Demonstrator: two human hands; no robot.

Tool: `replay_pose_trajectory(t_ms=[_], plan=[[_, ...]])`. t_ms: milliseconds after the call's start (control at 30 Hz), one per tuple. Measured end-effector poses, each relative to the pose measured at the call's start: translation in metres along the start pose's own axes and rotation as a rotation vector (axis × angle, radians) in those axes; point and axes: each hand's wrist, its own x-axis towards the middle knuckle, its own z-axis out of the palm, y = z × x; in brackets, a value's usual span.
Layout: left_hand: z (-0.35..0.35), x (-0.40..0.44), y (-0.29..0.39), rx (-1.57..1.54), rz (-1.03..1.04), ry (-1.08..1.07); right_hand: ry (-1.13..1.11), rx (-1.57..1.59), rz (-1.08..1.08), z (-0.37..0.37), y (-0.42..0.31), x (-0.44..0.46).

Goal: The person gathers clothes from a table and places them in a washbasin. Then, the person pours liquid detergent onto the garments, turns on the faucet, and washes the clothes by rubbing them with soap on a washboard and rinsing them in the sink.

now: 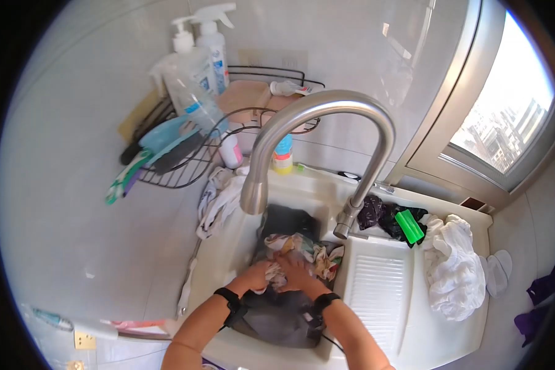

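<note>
Left grip (pixel 260 274) lies just beside right grip (pixel 296 272).

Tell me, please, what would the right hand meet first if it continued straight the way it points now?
The right hand would probably meet the patterned cloth first, bunched just ahead of it; whether they already touch is hard to tell.

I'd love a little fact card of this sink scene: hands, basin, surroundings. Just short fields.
Left hand: on bunched patterned cloth
Right hand: on the same bundle, beside the left
Basin: holds that bundle and dark cloth
Tap: arches above the basin
Washboard: ribbed, right of the basin
Green block: on dark material
White cloth: heaped right of the washboard
</note>
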Motion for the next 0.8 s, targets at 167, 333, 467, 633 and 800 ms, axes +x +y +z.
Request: replay_pose_trajectory(t_ms=[167, 333, 467, 633, 800], plan=[[-0.104, -0.046, 0.138, -0.295, 0.311, 0.262, 0.134, 0.714, -0.122, -0.056, -0.038, -0.025], [-0.169, -0.098, 0.231, -0.377, 0.455, 0.375, 0.030, 1.151, -0.099, -0.091, -0.059, -0.030], [-0.200, -0.154, 0.253, -0.738, 0.429, 0.488, 0.191, 1.080, 0.076, -0.108, -0.084, -0.039], [-0.172, -0.175, 0.131, -1.155, 0.349, 0.698, 0.150, 1.642, 0.219, -0.151, -0.090, -0.055], [-0.042, -0.146, 0.080, -1.706, -0.597, 0.093, 0.110, 1.848, -0.108, -0.133, -0.103, -0.070]])
